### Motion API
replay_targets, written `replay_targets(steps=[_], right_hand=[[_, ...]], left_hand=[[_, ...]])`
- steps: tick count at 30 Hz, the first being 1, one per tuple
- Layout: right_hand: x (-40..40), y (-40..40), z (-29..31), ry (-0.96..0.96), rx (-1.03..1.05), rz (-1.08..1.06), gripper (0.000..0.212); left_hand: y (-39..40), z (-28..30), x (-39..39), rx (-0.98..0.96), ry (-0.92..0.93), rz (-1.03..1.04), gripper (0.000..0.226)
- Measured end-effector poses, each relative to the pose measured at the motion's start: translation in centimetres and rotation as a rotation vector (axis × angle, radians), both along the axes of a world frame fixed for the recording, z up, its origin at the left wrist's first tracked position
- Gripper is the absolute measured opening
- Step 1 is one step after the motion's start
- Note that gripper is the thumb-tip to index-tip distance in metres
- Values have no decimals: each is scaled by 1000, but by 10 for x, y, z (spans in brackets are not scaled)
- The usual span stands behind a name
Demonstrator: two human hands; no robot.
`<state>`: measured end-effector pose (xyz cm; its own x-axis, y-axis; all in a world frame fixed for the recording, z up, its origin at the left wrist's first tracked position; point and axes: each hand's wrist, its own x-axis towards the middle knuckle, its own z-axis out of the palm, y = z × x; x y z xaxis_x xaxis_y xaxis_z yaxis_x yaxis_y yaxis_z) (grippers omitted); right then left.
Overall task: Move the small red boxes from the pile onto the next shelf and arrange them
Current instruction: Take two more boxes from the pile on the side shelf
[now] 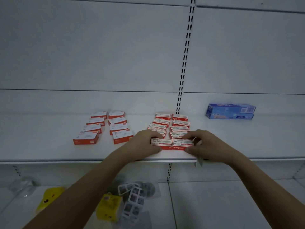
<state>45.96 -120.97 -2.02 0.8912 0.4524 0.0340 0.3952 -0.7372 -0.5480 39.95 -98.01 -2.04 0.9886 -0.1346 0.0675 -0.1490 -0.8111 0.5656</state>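
Small red and white boxes lie in two double rows on the white shelf (pixel 247 142). The left group (pixel 105 128) holds several boxes. The right group (pixel 171 124) runs from the back panel toward the front edge. At the front of the right group sit two boxes side by side. My left hand (pixel 145 142) grips the left front box (pixel 160 142), fingers over its far edge and thumb under its near edge. My right hand (pixel 203 142) grips the right front box (pixel 182 143) the same way.
Two stacked blue boxes (pixel 231 111) lie at the back right of the shelf. A slotted upright (pixel 185 63) runs up the back panel. The lower shelf holds yellow packets (pixel 109 207), white blister packs (pixel 133 200) and clear wrapping (pixel 21 184).
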Motion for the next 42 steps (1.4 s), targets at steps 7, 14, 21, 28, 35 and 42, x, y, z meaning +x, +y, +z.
replay_targets(steps=[7,14,21,28,35,42], right_hand=[[16,-10,12,45,114,45,18],[75,2,10,130,384,-232,16],[112,16,4,275,410,-147,26],[106,38,27,-111,277,-148,22],[43,140,67,-162,195,190,18],[-52,302,59,-160,62,410,24]], left_hand=[[7,10,7,26,-29,31,40],[1,24,49,-15,-75,197,32],[11,26,60,32,-103,286,29],[58,46,42,63,-204,414,25],[127,57,-11,212,-201,564,30],[240,42,-125,376,-160,715,40]])
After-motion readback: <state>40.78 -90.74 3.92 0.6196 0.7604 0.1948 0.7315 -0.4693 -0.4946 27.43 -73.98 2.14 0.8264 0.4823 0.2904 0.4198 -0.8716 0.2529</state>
